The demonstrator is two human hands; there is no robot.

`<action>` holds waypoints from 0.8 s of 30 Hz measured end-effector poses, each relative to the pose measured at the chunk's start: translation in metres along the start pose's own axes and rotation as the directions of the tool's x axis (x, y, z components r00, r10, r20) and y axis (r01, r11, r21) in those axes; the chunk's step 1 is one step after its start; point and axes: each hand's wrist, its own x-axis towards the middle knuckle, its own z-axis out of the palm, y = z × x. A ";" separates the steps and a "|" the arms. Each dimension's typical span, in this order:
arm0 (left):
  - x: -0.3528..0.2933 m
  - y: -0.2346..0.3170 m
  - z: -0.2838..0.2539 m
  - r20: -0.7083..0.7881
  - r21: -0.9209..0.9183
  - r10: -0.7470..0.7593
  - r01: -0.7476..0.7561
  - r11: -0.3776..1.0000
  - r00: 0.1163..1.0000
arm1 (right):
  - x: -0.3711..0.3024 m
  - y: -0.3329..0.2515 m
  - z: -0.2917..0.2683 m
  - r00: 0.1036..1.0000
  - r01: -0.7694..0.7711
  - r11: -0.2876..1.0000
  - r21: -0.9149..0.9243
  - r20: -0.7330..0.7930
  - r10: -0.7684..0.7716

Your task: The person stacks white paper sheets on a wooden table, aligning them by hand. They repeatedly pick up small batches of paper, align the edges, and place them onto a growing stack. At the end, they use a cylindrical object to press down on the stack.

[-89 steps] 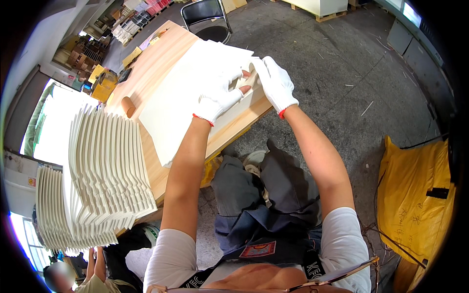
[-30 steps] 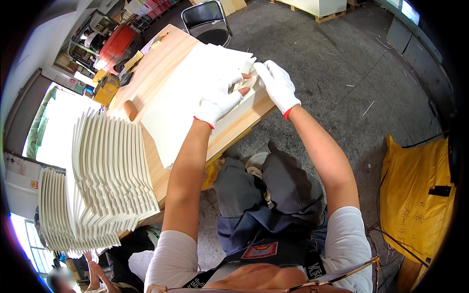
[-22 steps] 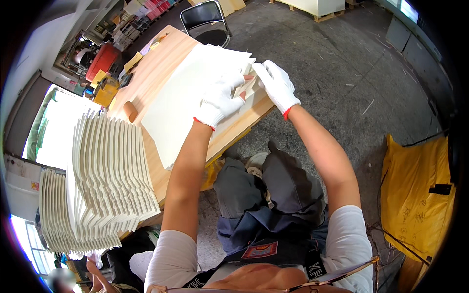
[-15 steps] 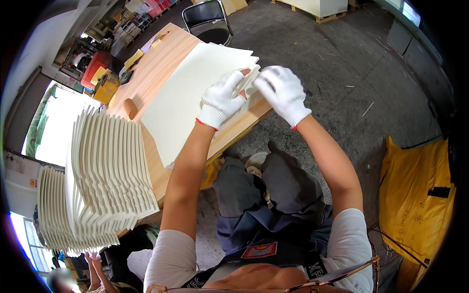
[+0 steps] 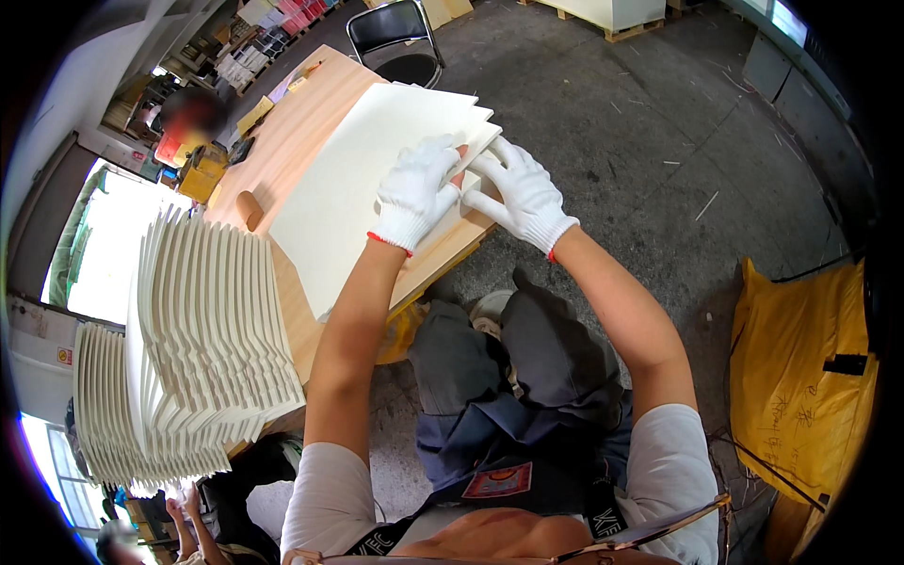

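Observation:
A stack of large white sheets (image 5: 330, 188) lies on the wooden table, its right-hand corners slightly fanned. My left hand (image 5: 417, 188), in a white knit glove with a red cuff, rests over the sheets. Its bare fingertips close on their right edge. Opposite it my right hand (image 5: 520, 196), gloved the same way, grips the fanned edge near the corner. Its fingers partly pass behind the sheets, and its thumb points toward my left hand. How many sheets lie between the fingers is hidden.
Tall piles of bent white sheets (image 5: 212, 330) stand at the left of the wooden table (image 5: 306, 94). A brown rounded object (image 5: 250, 210) lies beside them. Beyond the table is a black chair (image 5: 395, 38). A yellow wrapped bundle (image 5: 800, 377) stands at right. Other people are at the left.
My right hand has moved left and down onto the sheets' edge, from a blurred position beside it. My left hand has shifted slightly left and down.

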 end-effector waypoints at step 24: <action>0.016 -0.003 0.007 -0.065 -0.096 -0.045 0.039 0.995 0.997 | 0.058 0.026 -0.036 0.995 0.056 0.961 -0.272 0.092 -0.032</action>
